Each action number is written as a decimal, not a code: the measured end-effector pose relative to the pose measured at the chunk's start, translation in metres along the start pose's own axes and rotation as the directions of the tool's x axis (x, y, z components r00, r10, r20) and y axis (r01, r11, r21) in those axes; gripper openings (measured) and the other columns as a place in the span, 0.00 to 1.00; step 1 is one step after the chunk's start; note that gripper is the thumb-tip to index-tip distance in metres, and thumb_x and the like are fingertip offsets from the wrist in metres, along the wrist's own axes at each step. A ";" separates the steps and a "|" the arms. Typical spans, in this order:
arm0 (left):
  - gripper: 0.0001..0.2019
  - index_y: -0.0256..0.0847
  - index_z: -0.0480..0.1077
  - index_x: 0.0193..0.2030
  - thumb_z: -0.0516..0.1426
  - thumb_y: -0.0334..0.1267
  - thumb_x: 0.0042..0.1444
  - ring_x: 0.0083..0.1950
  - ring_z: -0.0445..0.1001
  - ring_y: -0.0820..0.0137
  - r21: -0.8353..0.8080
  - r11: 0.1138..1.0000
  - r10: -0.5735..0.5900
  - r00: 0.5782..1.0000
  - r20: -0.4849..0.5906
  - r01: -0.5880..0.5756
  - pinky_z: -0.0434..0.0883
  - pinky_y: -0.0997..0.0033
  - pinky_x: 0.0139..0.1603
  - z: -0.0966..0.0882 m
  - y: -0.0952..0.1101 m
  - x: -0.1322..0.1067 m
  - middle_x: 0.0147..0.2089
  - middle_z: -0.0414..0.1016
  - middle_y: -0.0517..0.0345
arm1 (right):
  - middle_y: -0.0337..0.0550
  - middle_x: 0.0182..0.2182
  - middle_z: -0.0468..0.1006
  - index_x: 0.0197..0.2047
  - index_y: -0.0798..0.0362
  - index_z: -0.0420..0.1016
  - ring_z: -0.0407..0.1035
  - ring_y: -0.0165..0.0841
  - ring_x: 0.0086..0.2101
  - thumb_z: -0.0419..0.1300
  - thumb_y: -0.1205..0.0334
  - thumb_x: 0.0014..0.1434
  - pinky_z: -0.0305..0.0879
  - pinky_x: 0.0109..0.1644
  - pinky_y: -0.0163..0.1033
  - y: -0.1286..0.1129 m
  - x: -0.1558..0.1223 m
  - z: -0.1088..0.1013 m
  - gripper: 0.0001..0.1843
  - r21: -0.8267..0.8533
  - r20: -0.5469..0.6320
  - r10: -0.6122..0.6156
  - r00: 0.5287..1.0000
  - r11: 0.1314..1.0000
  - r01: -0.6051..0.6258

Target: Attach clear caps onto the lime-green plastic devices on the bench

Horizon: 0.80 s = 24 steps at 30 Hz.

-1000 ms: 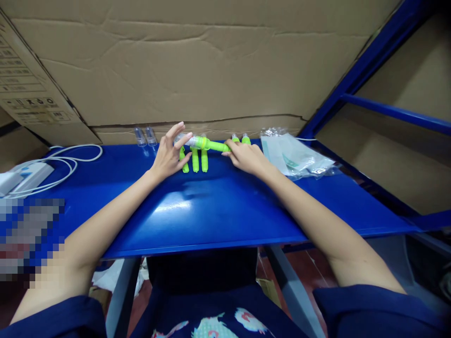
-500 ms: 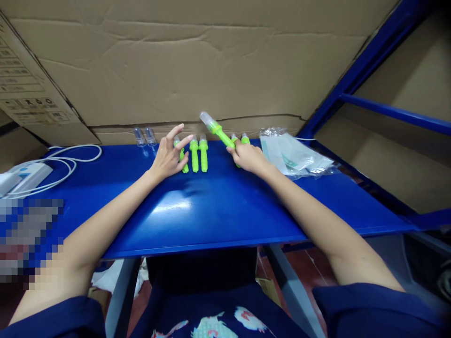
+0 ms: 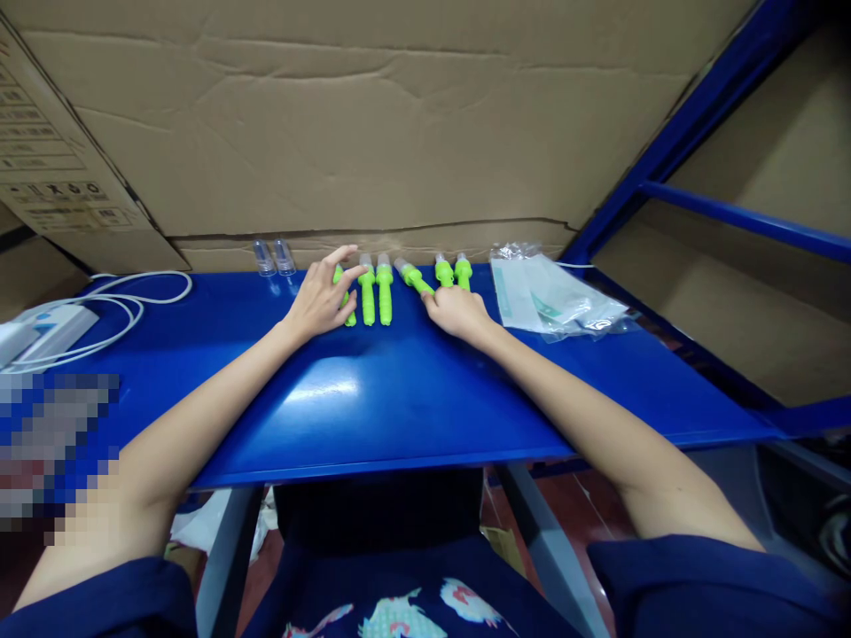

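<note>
My right hand (image 3: 458,314) is closed round the lower end of a lime-green stick with a clear cap (image 3: 415,277). The stick leans to the left, low over the table, its cap end toward the cardboard. Beyond the same hand lie two more green sticks (image 3: 464,269), their lower ends partly hidden by it. My left hand (image 3: 324,292) has its fingers apart above another green stick (image 3: 349,310), partly covering it; whether they touch is unclear. Two similar sticks (image 3: 385,297) lie side by side just right of that hand, caps toward the back.
Two loose clear caps (image 3: 274,258) stand at the back left of the blue table (image 3: 412,408). A clear plastic bag (image 3: 562,292) with papers lies right of the sticks. White cable (image 3: 143,306) and a power strip (image 3: 57,335) are far left. A cardboard wall (image 3: 399,133) rises behind.
My right hand has lowered the green stick, so its cap end has dropped from in front of the cardboard to near table level. The left hand has barely moved.
</note>
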<state>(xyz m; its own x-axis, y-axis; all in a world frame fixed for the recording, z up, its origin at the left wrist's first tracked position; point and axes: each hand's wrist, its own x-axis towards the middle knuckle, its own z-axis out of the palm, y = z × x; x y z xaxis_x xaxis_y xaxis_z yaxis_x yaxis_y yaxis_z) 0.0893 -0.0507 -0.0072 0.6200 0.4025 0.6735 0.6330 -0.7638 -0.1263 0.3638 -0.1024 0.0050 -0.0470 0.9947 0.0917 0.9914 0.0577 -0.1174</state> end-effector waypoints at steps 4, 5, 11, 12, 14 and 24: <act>0.19 0.42 0.68 0.62 0.53 0.36 0.65 0.69 0.69 0.50 0.005 1.000 0.005 1.000 0.012 -0.005 0.70 0.48 0.61 0.000 0.000 0.000 0.73 0.62 0.37 | 0.70 0.43 0.82 0.51 0.60 0.83 0.78 0.62 0.50 0.39 0.46 0.74 0.73 0.49 0.64 -0.010 -0.007 -0.003 0.36 -0.020 0.025 0.026 0.999 0.999 -0.025; 0.19 0.42 0.68 0.62 0.53 0.37 0.65 0.69 0.69 0.50 0.000 1.000 0.001 1.000 0.016 -0.001 0.70 0.49 0.61 0.000 0.000 0.001 0.73 0.62 0.37 | 0.70 0.44 0.82 0.50 0.60 0.83 0.77 0.62 0.51 0.40 0.47 0.74 0.73 0.49 0.63 -0.012 -0.008 -0.004 0.34 -0.030 0.027 0.021 0.999 0.999 -0.020; 0.18 0.40 0.71 0.59 0.52 0.37 0.65 0.69 0.69 0.50 -0.006 1.000 -0.009 0.999 0.044 0.009 0.71 0.48 0.61 0.000 0.000 0.001 0.71 0.65 0.36 | 0.70 0.46 0.83 0.52 0.61 0.81 0.77 0.61 0.50 0.45 0.46 0.74 0.72 0.51 0.61 -0.019 -0.013 0.001 0.31 -0.057 0.044 -0.040 0.998 0.997 0.042; 0.18 0.40 0.71 0.59 0.52 0.37 0.65 0.68 0.69 0.49 -0.002 1.000 -0.014 0.999 0.051 0.014 0.71 0.48 0.61 -0.001 -0.001 0.001 0.71 0.65 0.36 | 0.69 0.47 0.83 0.55 0.62 0.79 0.77 0.61 0.50 0.45 0.45 0.73 0.71 0.51 0.60 -0.020 -0.013 0.002 0.32 -0.050 0.042 -0.051 0.998 0.997 0.053; 0.18 0.39 0.71 0.59 0.52 0.37 0.65 0.68 0.69 0.48 0.010 0.999 -0.044 0.997 0.057 0.043 0.71 0.46 0.61 -0.001 -0.006 0.001 0.71 0.64 0.35 | 0.69 0.48 0.83 0.62 0.63 0.73 0.77 0.61 0.50 0.45 0.43 0.73 0.71 0.50 0.59 -0.021 -0.014 0.002 0.34 -0.024 0.038 -0.069 0.997 0.997 0.069; 0.28 0.46 0.62 0.69 0.55 0.49 0.64 0.80 0.52 0.43 -0.032 0.911 -0.409 0.892 -0.195 0.411 0.56 0.34 0.75 -0.008 -0.067 -0.017 0.78 0.54 0.39 | 0.64 0.49 0.83 0.71 0.62 0.61 0.77 0.59 0.53 0.49 0.43 0.74 0.70 0.51 0.52 -0.024 -0.020 -0.010 0.35 -0.011 0.052 -0.144 0.988 0.989 0.145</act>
<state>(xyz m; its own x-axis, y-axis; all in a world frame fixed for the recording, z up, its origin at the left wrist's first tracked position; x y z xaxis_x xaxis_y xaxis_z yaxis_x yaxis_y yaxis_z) 0.0324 -0.0102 -0.0046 0.2038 0.5730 0.7938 0.8168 -0.5466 0.1848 0.3417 -0.1243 0.0160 -0.1960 0.9790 0.0558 0.9753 0.2005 -0.0924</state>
